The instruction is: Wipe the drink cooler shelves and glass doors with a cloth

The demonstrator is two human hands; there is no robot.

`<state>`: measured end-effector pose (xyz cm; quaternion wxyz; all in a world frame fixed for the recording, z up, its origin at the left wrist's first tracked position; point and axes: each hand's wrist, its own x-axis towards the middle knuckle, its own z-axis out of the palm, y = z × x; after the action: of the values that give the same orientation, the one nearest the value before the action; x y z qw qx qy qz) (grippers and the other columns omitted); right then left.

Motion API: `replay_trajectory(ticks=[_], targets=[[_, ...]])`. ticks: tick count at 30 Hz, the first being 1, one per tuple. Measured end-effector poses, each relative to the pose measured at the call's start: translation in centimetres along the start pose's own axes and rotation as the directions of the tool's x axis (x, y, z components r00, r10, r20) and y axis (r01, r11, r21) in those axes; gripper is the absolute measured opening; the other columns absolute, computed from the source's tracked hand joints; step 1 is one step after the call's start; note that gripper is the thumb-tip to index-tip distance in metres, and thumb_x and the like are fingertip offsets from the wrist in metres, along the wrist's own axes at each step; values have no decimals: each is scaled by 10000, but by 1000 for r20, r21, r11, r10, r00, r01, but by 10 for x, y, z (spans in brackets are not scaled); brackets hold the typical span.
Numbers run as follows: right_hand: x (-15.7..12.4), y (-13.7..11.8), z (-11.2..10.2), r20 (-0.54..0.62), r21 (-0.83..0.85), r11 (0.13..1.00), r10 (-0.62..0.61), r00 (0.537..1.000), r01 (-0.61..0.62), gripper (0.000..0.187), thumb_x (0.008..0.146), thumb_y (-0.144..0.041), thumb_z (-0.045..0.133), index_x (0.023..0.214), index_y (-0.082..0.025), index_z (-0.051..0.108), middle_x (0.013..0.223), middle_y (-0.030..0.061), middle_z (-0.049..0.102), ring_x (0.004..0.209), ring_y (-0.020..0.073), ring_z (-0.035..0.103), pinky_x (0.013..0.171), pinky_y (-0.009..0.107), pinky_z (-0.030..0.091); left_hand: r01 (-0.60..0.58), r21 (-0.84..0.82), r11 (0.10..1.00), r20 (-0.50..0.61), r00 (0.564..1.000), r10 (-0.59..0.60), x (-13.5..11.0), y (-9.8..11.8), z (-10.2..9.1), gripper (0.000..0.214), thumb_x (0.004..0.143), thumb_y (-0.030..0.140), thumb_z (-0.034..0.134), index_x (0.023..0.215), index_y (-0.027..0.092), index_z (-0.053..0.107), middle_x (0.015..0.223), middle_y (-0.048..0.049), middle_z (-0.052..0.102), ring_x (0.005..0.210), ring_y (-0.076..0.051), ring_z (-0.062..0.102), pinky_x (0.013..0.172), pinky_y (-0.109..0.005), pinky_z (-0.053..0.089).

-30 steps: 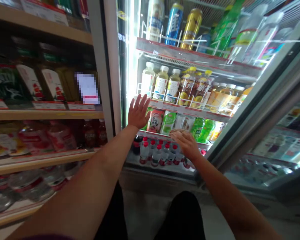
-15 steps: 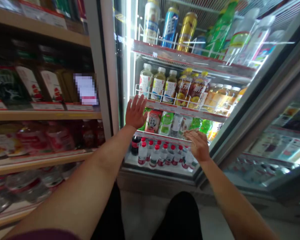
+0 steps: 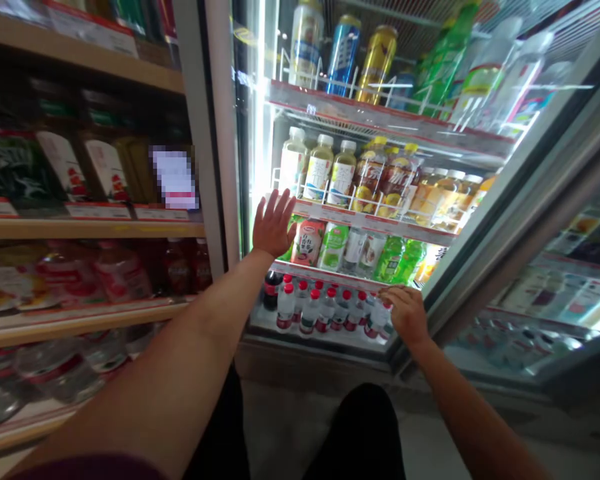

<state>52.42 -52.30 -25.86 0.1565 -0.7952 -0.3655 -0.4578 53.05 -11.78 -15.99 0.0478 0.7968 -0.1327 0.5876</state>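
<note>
My left hand (image 3: 273,227) is spread, palm forward, against what looks like the glass front of a lit drinks fridge. Just right of it, behind the glass, stand a red-labelled drink (image 3: 307,243) and a green-labelled bottle (image 3: 334,247). My right hand (image 3: 405,313) is lower, by the fridge's right frame (image 3: 445,267), its fingers bent and drawn together. Whether anything lies under those fingers is hidden. Close to its fingertips are small clear bottles with red caps (image 3: 373,323), and above it are green bottles (image 3: 393,259).
Upper fridge shelves hold tea bottles (image 3: 341,177) and cans (image 3: 343,57). Wooden shelves (image 3: 90,230) with bottles and a blurred-out bright patch (image 3: 175,177) stand to the left. Another glass-fronted fridge (image 3: 545,293) is at right. My dark-clothed knees (image 3: 365,433) are below.
My right hand has moved down and slightly right, uncovering the green bottles. My left hand stays in place on the glass; the view has shifted very slightly.
</note>
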Motion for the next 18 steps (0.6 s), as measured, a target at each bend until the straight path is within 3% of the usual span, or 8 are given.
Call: replay_trajectory(ticks=[3,7,13,18], targets=[[-7,8,-5,23,-20,1000,-7,1000,7,408,801,12,472,938,-229,771,1003,8,782,980,196,665,918,371,440,0,-5,1000,0,1000,0,0,0,0,606,1012,433,352,1570,201,316,1618,-99,334,1550,-263,107,1277,-524,65],[-13,19,-8,-125,-88,988,114,986,-126,361,799,-17,499,895,-233,772,953,20,785,944,199,683,921,384,422,-3,-7,1000,1,1000,3,0,1,-1,606,1014,435,351,1572,203,311,1616,-99,338,1550,-264,117,1277,-526,67],[-17,27,-14,-36,-71,992,106,994,-108,365,763,-8,499,873,-230,767,943,10,787,923,188,696,874,366,414,8,-8,1000,10,1000,-8,1,1,-1,606,1018,461,332,1566,204,325,1614,-100,345,1550,-261,123,1278,-520,71],[0,38,-26,-260,-100,975,167,951,-198,336,796,-37,504,895,-217,769,964,37,784,958,216,703,938,404,421,-5,15,1000,-7,1000,5,0,1,-1,597,1028,463,307,1567,207,319,1612,-97,350,1550,-248,116,1276,-512,80]])
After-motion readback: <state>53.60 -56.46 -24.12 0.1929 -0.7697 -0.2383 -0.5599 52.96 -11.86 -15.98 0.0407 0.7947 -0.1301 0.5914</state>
